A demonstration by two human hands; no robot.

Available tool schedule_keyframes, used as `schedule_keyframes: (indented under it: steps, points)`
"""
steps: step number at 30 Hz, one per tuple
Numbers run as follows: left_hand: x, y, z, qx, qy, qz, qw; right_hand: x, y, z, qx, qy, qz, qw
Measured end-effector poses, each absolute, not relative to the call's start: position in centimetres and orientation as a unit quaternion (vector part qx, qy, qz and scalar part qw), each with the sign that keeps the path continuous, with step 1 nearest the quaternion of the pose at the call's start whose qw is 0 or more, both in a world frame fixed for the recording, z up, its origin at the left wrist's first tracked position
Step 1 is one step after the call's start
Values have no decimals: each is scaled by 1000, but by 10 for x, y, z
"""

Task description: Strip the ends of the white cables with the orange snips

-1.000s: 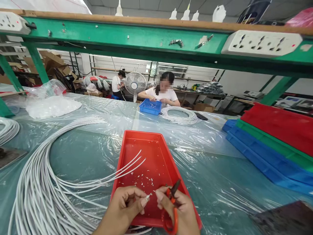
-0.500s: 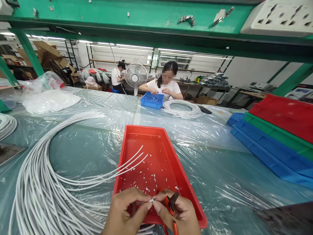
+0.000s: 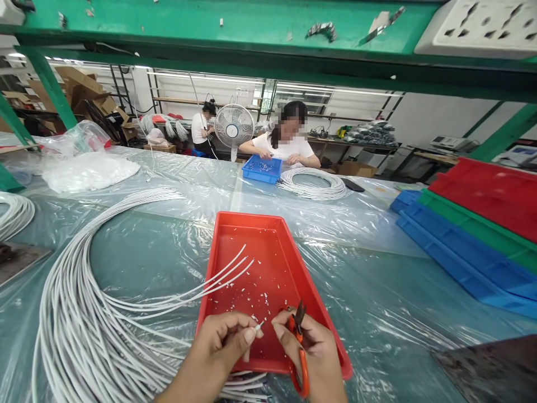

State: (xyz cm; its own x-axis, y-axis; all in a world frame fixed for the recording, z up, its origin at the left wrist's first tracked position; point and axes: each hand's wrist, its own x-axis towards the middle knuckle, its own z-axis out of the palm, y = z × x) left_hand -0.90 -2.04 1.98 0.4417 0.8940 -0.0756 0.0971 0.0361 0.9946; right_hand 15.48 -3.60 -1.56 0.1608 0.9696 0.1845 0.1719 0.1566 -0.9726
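My left hand (image 3: 229, 341) pinches a white cable (image 3: 258, 327) near its end, with a short thin tip standing out past the thumb and finger. A little to the right, my right hand (image 3: 312, 347) is closed around orange-handled scissors (image 3: 299, 322), their dark blades pointing up and away. Both hands are over the near part of a red tray (image 3: 268, 224) scattered with small white scraps. Three cable ends from a large bundle of white cables (image 3: 79, 285) reach over the tray's left rim. The bundle curves across the table on the left.
Stacked red, green and blue trays (image 3: 470, 235) stand at the right. A co-worker (image 3: 289, 145) sits opposite, by a blue tray (image 3: 260, 178) and a coil of white cable (image 3: 312, 191). Plastic bags (image 3: 88, 170) lie at the back left. A green beam (image 3: 260, 22) crosses overhead.
My hands have drawn apart, the left keeping the cable end. The right hand has moved slightly right with the scissors, whose blades now point upward. The co-worker's hands have shifted.
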Motion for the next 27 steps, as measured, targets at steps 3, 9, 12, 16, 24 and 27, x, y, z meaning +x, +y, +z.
schedule_keyframes:
  steps: [3, 9, 12, 16, 24, 27]
  points:
    - [-12, -15, 23, 577, 378, 334, 642, 150, -38, -15, -554, -492, 355, 570]
    - [-14, -11, 22, 557, 363, 327, 672, 139, -42, -10, -553, -475, 368, 577]
    - [-13, -14, 19, 562, 395, 326, 650, 137, -43, -5, -536, -480, 363, 592]
    - [-14, -22, 13, 666, 447, 390, 452, 135, -44, -1, -516, -500, 367, 591]
    - [-15, -28, 8, 812, 311, 489, 63, 132, -48, -5, -503, -498, 350, 614]
    - [-16, -28, 4, 823, 303, 480, 23, 131, -49, -4, -489, -503, 342, 625]
